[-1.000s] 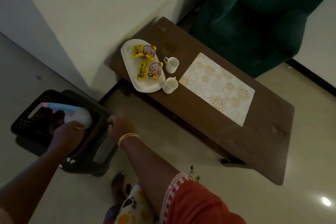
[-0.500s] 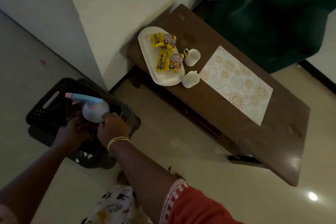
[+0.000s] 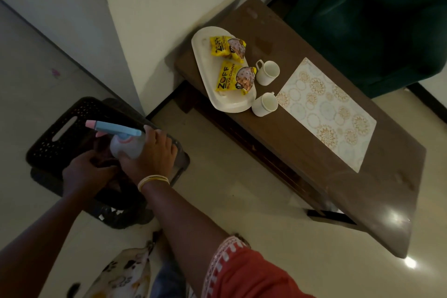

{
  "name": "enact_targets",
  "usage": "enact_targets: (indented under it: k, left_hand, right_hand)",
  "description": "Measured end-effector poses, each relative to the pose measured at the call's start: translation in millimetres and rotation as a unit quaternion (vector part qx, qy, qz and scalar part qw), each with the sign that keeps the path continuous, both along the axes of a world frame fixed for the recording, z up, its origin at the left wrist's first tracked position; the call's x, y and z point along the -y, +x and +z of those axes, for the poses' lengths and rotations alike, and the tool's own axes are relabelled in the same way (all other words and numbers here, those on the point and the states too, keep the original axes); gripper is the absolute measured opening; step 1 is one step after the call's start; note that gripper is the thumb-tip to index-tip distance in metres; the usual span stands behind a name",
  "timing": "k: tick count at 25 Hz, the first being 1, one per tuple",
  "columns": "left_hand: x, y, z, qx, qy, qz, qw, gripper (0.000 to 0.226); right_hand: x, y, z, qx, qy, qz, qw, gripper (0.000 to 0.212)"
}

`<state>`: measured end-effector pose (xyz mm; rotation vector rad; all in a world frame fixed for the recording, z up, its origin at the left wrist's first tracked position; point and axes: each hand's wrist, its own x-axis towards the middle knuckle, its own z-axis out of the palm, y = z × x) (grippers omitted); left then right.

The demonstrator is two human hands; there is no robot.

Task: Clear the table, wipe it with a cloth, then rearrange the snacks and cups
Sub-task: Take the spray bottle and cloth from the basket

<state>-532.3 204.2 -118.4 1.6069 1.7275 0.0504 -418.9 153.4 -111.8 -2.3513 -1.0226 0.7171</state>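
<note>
- Two hands work over the black basket [image 3: 60, 126], lower left of the frame.
- Your right hand [image 3: 150, 152] grips the spray bottle [image 3: 124, 145].
- Your left hand [image 3: 87, 174] clutches a dark cloth [image 3: 104, 161].

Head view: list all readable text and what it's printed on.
"ZOFF" and "SOYA CHUNK", cut off at the edge: near snack packet on the tray.
"ZOFF": far snack packet on the tray; its smaller print is too blurred to read.
A small round mark on the near snack packet: too small to read.
Spray bottle, cups, placemat: no text visible.
</note>
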Motion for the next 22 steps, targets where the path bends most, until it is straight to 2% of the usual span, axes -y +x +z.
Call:
enact_targets:
  k: [3, 5, 7, 9, 11, 14, 17, 19, 20, 22]
  left_hand:
    - [-6, 0, 10, 0.095, -0.026, 0.05, 0.994, 0.023]
    - [-10, -6, 15, 0.195, -0.07, 0.116, 0.971, 0.026]
    - [-10, -7, 30, 0.286, -0.104, 0.177, 0.936, 0.03]
    - [-2, 2, 47, 0.352, -0.115, 0.23, 0.9, 0.025]
    - [10, 21, 71, 0.397, -0.139, 0.258, 0.87, 0.013]
    - [32, 56, 107, 0.464, -0.221, 0.21, 0.832, 0.019]
    - [56, 116, 137, 0.481, -0.277, 0.181, 0.812, 0.017]
    - [76, 166, 156, 0.501, -0.308, 0.144, 0.796, 0.027]
    - [86, 191, 164, 0.505, -0.317, 0.125, 0.793, 0.029]
    - [99, 236, 176, 0.498, -0.329, 0.111, 0.795, 0.039]
  right_hand:
    - [-22, 2, 9, -0.072, 0.04, -0.006, 0.997, 0.052]
    - [-29, 2, 18, -0.148, 0.029, -0.006, 0.989, 0.039]
    - [-28, 9, 37, -0.212, 0.005, -0.009, 0.977, 0.041]
    - [-22, 25, 64, -0.189, 0.028, -0.008, 0.982, 0.045]
    - [-6, 52, 105, -0.151, 0.091, -0.028, 0.984, 0.046]
    - [32, 101, 171, -0.105, 0.152, -0.061, 0.981, 0.036]
    - [84, 153, 217, -0.146, 0.11, -0.068, 0.981, 0.015]
    - [123, 185, 239, -0.178, 0.075, -0.074, 0.978, 0.006]
    - [143, 199, 247, -0.174, 0.064, -0.078, 0.98, 0.009]
    - [182, 228, 266, -0.182, 0.058, -0.09, 0.977, 0.029]
